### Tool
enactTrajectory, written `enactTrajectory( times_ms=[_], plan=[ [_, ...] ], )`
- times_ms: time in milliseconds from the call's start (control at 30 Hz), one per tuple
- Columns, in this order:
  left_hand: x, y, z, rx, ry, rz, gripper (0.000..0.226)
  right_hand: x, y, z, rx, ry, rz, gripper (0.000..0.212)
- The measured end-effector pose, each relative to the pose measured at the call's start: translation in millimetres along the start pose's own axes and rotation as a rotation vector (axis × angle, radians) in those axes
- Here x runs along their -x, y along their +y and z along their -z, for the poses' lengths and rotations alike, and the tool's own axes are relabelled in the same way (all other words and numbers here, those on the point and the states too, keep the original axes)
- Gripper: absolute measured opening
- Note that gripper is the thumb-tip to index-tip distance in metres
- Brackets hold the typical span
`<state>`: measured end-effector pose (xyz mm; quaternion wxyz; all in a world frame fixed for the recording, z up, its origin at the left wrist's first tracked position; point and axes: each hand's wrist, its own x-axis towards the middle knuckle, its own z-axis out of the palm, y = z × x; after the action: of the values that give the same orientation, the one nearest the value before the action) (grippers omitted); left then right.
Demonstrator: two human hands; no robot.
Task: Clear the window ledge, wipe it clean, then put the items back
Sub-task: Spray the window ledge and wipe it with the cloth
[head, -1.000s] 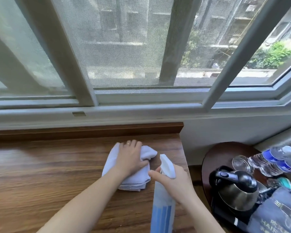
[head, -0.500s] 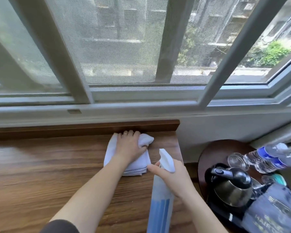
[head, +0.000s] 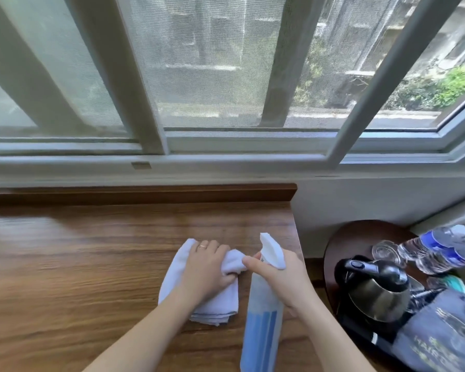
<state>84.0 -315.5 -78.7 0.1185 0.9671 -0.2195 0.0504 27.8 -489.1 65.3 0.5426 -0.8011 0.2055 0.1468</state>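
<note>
Since half a second ago our left hand (head: pixel 207 272) has dragged the folded white cloth (head: pixel 199 299) back from the ledge's (head: pixel 78 264) rear lip, toward six o'clock. Pressed flat on it, we wipe on; our right hand (head: pixel 282 277), at three o'clock, grips the spray bottle (head: pixel 261 323).

Glossy wood ledge (head: pixel 91 264), soft white cloth (head: pixel 220 304), shiny metal kettle (head: pixel 379 296)

A single wide-angle view from the person's head looks forward and down over a wooden ledge (head: pixel 91 264) toward the window (head: pixel 212 76) straight ahead. Both forearms reach in from the bottom edge, close to the lens. A round side table (head: pixel 360 237) sits at the lower right edge, seen from above.
</note>
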Motion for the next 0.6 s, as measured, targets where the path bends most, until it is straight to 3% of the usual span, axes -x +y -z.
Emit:
enactTrajectory(
  times_ms=[267,600],
  plan=[
    [22.5,-9.8,-0.4,-0.002,0.049,0.028,0.048,20.9,1.9,-4.9,0.050,-0.012,-0.001,0.031],
    [-51.4,-42.3,9.6,-0.093,-0.137,0.125,0.052,42.7,13.7,-7.6,0.048,-0.009,-0.045,0.034]
  ],
)
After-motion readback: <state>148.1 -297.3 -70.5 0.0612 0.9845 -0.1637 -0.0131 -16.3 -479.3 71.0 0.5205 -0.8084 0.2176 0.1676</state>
